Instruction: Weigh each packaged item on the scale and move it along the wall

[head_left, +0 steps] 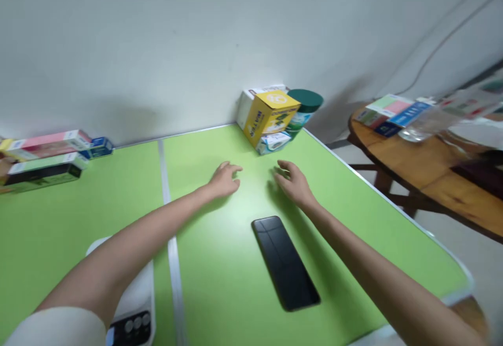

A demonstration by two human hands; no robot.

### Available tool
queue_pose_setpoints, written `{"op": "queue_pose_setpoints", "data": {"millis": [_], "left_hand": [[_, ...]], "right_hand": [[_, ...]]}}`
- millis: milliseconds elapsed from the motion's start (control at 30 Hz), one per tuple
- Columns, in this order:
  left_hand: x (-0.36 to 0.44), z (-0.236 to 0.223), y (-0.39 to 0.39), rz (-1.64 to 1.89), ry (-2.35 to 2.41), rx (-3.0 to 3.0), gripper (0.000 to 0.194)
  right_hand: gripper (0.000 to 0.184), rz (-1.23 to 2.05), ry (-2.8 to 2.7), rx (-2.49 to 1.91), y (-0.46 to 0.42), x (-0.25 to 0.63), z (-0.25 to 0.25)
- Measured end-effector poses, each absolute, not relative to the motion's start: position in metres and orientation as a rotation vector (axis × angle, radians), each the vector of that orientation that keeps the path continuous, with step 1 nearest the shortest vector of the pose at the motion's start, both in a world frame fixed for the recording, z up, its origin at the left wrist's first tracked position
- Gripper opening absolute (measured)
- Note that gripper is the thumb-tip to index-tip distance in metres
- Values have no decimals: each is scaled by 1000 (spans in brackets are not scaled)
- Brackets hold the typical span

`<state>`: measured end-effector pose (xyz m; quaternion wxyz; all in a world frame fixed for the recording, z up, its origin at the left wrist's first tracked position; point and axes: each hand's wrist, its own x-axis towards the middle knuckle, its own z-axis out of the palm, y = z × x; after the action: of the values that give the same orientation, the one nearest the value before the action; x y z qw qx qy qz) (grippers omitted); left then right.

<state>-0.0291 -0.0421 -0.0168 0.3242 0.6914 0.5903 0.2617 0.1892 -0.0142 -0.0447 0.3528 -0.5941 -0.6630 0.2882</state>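
Over the green tabletop (214,262) my left hand (226,179) reaches out with its fingers apart and holds nothing. My right hand (294,182) is opposite it, open and empty, its fingers slightly curled. A gap separates the two hands. Nearer to me, below the right hand, lies a black smartphone (286,265) with its dark screen up. Beyond the hands stand a yellow box (271,115), a small white and teal packet (275,141) and a jar with a dark green lid (305,99). My left forearm partly covers a white object with round lenses on a black panel (135,327).
At the left lie a pink box (51,145), a green and black box (45,172) and a small blue box (101,147). A wall stands behind the table. To the right, a wooden table (451,173) carries several boxes and a clear plastic container (418,128).
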Motion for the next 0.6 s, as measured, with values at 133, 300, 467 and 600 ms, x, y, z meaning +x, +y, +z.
{"op": "queue_pose_setpoints", "data": {"millis": [133,300,467,600], "left_hand": [[-65,10,-92,604,1468,1998,49],[-122,37,-162,494,1287,2049,56],[-212,36,-222,582,1371,1913,48],[-287,22,-251,778,1516,1789,51]], "right_hand": [[27,1059,-2010,-1288,-58,137,-4],[23,1346,-2567,-759,-125,37,49],[20,1371,-2886,-516,-163,-62,62],[13,1264,-3004,-342,-174,-147,53]]}}
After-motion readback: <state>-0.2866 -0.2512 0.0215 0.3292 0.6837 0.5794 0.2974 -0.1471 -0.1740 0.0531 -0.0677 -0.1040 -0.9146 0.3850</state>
